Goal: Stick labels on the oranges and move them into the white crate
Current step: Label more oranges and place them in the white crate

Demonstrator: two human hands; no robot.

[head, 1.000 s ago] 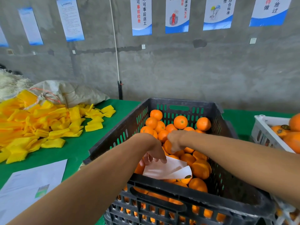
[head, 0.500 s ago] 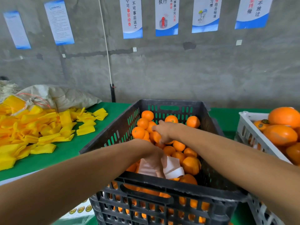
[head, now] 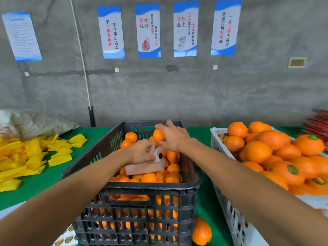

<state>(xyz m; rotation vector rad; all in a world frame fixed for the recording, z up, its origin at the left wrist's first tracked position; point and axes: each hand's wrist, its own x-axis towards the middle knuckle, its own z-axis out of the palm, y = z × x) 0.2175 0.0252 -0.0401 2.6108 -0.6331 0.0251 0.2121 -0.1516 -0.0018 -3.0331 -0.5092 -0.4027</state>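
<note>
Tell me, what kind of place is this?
Probably a fruit packing workshop. A black slatted plastic crate and a white plastic crate both hold oranges on a green-covered table, and blue-and-white slogan posters hang on the bare concrete wall.

A black slatted crate [head: 134,206] is seen on a green worktop [head: 44,180], filled with plain orange oranges [head: 171,156]. Above them a white label sheet [head: 145,167] bearing one dark round label is shown. To the right of the black crate, a white crate [head: 230,210] is heaped with oranges marked by green-and-dark round labels [head: 292,169]. To the left of the black crate, yellow foam sleeves [head: 26,157] are spread. Behind it, blue-and-white posters [head: 185,29] with black and red characters are hung on a grey wall [head: 177,95].
</note>
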